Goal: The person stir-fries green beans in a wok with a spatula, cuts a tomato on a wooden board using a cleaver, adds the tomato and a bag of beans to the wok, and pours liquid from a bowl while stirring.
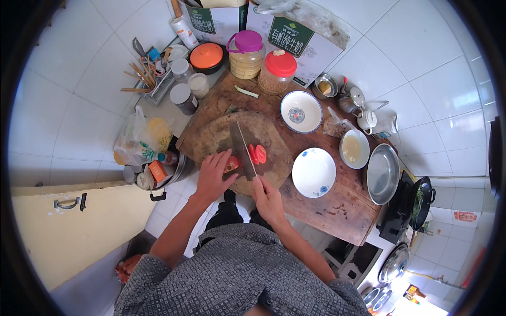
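My right hand [268, 198] grips the handle of a kitchen cleaver [242, 148], whose blade points away from me over a round wooden chopping board [272, 130]. Left of the blade, my left hand [213, 173] steadies a piece of tomato [232, 164], partly hidden by the fingers. Cut tomato slices [257, 154] lie just right of the blade. A white plate with blue flowers [313, 172] stands to the right of the board, and a white bowl with a blue rim [301, 112] sits behind it.
The board rests on a wooden table [328, 209]. A bowl of pale liquid [354, 149] and a metal basin [382, 173] line its right side. Lidded jars [276, 73] stand at the back. A wok [421, 203] of greens sits on a stove at right.
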A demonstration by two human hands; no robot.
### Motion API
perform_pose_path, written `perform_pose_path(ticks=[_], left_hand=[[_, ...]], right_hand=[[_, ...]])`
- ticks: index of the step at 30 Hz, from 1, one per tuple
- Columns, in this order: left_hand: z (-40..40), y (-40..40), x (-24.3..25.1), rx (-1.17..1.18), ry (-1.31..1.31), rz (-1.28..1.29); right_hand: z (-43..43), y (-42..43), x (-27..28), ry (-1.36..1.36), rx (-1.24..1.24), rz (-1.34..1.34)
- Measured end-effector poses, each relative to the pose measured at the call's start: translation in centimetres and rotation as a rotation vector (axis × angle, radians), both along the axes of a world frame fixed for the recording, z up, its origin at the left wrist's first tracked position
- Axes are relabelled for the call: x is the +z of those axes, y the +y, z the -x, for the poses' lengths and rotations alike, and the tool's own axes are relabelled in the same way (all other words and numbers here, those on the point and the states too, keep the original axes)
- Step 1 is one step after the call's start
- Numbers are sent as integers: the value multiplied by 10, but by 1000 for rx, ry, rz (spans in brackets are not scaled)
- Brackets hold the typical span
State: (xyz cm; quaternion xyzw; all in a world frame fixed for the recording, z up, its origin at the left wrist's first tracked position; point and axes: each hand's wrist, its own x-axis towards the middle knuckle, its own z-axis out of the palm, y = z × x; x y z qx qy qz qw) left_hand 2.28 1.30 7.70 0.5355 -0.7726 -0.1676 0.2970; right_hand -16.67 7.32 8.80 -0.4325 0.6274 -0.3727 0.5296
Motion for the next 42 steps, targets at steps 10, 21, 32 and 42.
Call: perform_pose_path(ticks=[10, 21, 32, 42], left_hand=[[-22, 12, -23, 9, 118, -87], [-30, -4, -16, -115, 95, -114], [-58, -30, -4, -315, -38, -28], [-48, -11, -18, -141, 69, -19]], right_hand=[[0, 11, 9, 43, 96, -26], [-28, -20, -11, 110, 66, 95], [-11, -9, 3, 143, 58, 129], [-7, 3, 5, 71, 187, -33]])
